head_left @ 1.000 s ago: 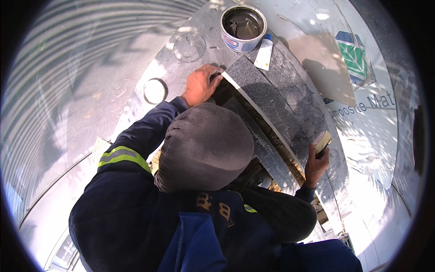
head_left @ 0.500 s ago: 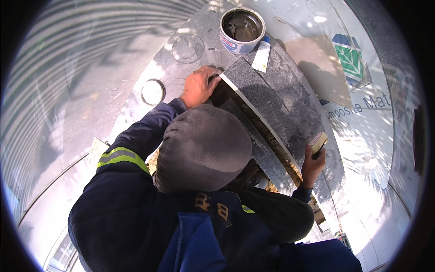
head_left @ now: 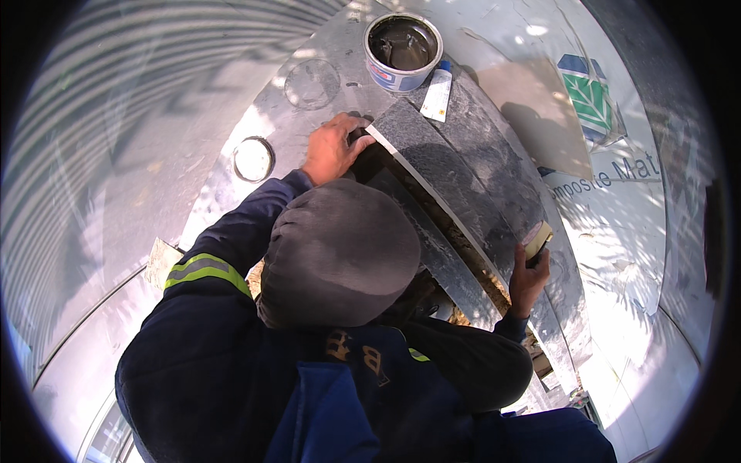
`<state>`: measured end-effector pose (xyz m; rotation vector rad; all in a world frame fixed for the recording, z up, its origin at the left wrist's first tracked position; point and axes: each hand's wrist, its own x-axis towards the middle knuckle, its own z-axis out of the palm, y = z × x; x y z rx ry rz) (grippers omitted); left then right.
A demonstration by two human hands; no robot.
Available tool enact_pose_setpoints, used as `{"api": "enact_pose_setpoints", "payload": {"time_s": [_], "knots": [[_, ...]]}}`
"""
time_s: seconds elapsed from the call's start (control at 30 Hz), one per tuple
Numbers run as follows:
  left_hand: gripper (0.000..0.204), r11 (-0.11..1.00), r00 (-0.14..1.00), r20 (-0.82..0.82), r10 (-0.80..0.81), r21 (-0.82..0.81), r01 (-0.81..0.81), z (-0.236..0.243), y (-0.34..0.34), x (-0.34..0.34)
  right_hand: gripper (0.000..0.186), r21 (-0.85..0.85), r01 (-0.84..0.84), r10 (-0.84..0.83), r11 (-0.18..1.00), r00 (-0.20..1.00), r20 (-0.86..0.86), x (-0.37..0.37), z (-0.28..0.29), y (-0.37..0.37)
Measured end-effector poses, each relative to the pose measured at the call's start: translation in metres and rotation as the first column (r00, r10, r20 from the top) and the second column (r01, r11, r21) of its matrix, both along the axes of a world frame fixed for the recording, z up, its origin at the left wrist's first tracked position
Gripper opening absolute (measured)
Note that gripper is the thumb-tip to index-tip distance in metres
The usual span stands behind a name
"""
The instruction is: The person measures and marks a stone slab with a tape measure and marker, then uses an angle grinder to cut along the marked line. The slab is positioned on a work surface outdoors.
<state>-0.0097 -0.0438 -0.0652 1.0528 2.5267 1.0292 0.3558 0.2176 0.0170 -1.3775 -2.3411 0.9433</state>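
My left hand (head_left: 333, 147) is at the far left corner of a dark grey speckled stone slab (head_left: 432, 166), thumb and fingers closed on its edge. A pale strip (head_left: 394, 151) runs along that edge; I cannot tell whether it is tape or bare stone. At the slab's right end, my right hand (head_left: 529, 279) grips a cream-coloured roll of tape (head_left: 538, 239), held on edge just above the stone. Below the slab's near edge lies a dark gap, with a narrower grey stone strip (head_left: 451, 282) along it. A dark cap (head_left: 340, 251) covers part of the near work.
A tub of dark paste (head_left: 404, 77) stands beyond the slab, a white tube with a blue cap (head_left: 437, 94) beside it. A round lid or ring (head_left: 254, 159) lies on the left. Cardboard (head_left: 532, 108) and printed white sheeting (head_left: 617, 224) lie on the right.
The whole view has shifted slightly to the left. Both hands keep their places on the slab and the roll of tape.
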Motion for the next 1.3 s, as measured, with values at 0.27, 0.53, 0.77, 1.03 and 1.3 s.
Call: {"api": "enact_pose_setpoints", "payload": {"time_s": [0.27,0.53,0.77,1.03,1.3], "knots": [[0.037,0.997,0.980,-0.194,-0.048,0.056,0.060,0.001,0.003,0.003,0.032,-0.018,0.004,-0.005,1.000,1.000,-0.004,0.004,-0.003,0.002],[0.044,0.974,0.878,-0.428,-0.216,-0.153,0.165,-0.002,0.001,-0.005,0.033,-0.058,0.005,-0.007,0.998,0.999,-0.041,-0.001,-0.008,0.005],[0.050,0.962,0.870,-0.415,-0.268,-0.167,0.216,-0.004,0.009,-0.008,0.031,-0.038,-0.104,0.106,0.994,0.992,0.061,0.007,-0.011,0.004],[0.092,0.808,0.759,-0.280,-0.589,-0.208,0.551,0.045,0.041,-0.003,0.048,0.132,-0.363,0.318,0.922,0.907,0.275,0.003,-0.005,-0.005],[0.103,0.529,0.523,-0.132,-0.842,-0.392,0.753,0.058,0.101,-0.007,0.044,0.127,-0.376,0.314,0.918,0.883,0.348,0.001,-0.013,0.001]]}}
